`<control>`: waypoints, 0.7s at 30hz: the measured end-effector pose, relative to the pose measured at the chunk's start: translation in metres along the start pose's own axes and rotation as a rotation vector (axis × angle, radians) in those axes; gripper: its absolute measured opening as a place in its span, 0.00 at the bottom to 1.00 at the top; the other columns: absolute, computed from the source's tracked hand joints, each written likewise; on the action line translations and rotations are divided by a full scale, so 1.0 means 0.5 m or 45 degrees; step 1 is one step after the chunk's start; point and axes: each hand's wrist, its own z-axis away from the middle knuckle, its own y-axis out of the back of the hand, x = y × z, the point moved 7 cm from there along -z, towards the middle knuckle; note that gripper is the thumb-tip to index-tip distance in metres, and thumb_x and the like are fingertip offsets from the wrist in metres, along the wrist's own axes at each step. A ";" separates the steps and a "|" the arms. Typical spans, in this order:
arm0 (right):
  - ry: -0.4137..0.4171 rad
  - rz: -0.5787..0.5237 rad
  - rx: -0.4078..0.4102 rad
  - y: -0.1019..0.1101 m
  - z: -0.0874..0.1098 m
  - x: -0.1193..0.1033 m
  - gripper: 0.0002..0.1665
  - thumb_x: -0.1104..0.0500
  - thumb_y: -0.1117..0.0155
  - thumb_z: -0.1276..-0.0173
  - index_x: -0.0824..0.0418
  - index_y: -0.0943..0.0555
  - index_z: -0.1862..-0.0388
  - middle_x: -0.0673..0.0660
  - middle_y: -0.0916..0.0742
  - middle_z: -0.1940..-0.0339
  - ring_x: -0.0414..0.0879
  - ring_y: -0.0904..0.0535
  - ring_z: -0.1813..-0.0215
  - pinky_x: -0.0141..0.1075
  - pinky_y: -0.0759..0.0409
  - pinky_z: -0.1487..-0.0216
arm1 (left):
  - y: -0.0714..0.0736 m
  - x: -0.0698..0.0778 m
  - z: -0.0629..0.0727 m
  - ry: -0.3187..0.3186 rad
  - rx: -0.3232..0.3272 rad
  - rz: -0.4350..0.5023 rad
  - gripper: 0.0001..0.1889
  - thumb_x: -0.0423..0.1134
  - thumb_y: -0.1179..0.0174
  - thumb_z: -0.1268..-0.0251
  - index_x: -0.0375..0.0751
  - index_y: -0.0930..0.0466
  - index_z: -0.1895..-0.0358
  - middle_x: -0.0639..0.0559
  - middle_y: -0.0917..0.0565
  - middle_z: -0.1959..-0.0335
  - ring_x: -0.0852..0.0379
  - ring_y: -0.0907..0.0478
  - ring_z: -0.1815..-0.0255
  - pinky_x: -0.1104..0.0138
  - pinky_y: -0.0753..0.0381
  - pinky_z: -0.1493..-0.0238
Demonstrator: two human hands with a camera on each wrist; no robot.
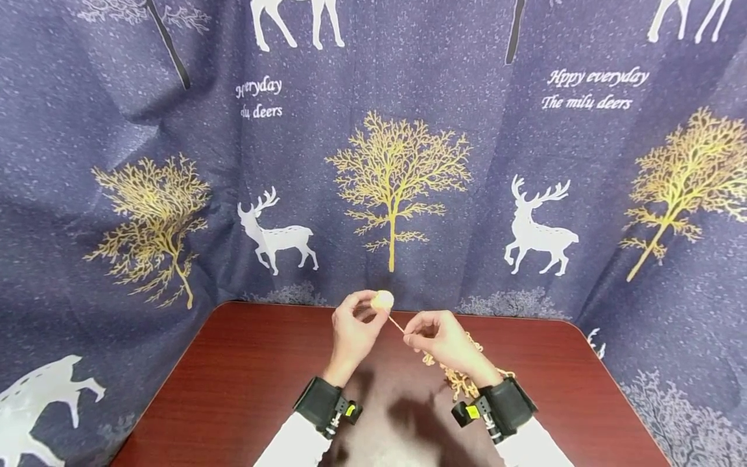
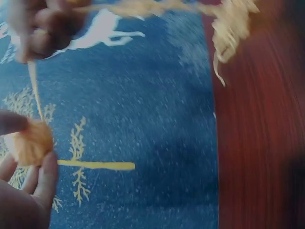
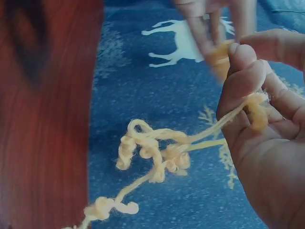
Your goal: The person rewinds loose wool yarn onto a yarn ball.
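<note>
A small yarn ball [image 1: 382,300] is being held up over the table [image 1: 251,389], the left hand's [image 1: 356,332] thumb and fingers pinching it. A straight strand [image 1: 397,325] is running to the right hand [image 1: 445,340], whose thumb and fingers are pinching it; kinked loose yarn [image 1: 461,384] is trailing beyond. Winding seems to be the step; another turn calls for light tension.

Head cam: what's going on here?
A person's left hand holds a small yarn ball in its fingers, while the right hand pinches the strand that runs straight between them. More yarn, loose and kinked, trails from the right hand. Both hands are above the red-brown table.
</note>
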 end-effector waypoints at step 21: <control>-0.032 -0.943 0.255 0.069 -0.018 0.054 0.10 0.74 0.40 0.30 0.63 0.14 0.60 0.52 0.12 0.68 0.38 0.20 0.70 0.24 0.21 0.71 | -0.086 0.057 0.070 0.082 -1.187 0.392 0.16 0.23 0.28 0.45 0.28 0.19 0.52 0.35 0.13 0.57 0.56 0.14 0.55 0.55 0.14 0.48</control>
